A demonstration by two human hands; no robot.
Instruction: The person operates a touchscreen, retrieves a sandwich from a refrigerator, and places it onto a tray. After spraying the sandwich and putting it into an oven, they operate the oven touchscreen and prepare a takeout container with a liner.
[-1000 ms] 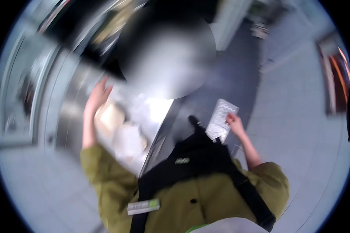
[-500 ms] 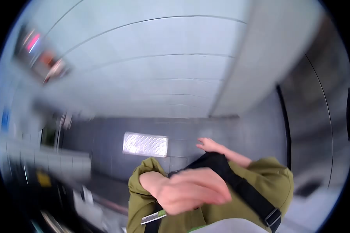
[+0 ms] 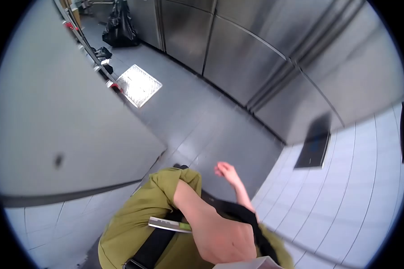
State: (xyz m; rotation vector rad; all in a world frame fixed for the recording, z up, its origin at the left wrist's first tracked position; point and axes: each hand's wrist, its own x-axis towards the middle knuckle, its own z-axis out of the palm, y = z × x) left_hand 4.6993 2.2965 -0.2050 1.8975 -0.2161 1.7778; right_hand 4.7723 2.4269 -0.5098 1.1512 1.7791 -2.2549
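My left forearm is bent across my chest, and my left hand (image 3: 226,240) is close below the camera with its back showing. Its fingers are hidden, so I cannot see what they hold, if anything. Beside that wrist, a narrow white and green badge (image 3: 164,223) sits over a black strap (image 3: 155,246) on my olive-green shirt (image 3: 139,210). My right hand (image 3: 226,172) hangs lower, above the grey floor, with its fingers loosely curled in. Nothing shows in it.
Steel cabinet fronts (image 3: 238,54) line the far side of the grey tiled floor (image 3: 215,130). A pale panel (image 3: 67,121) stands close on the left. Beyond lie a bright metal floor plate (image 3: 139,85) and a black bag (image 3: 121,27). White tiles (image 3: 332,201) cover the right wall.
The view has swung from the pale wall to the steel cabinets. My left hand has drawn down toward the camera, and the right hand's fingers have curled in.
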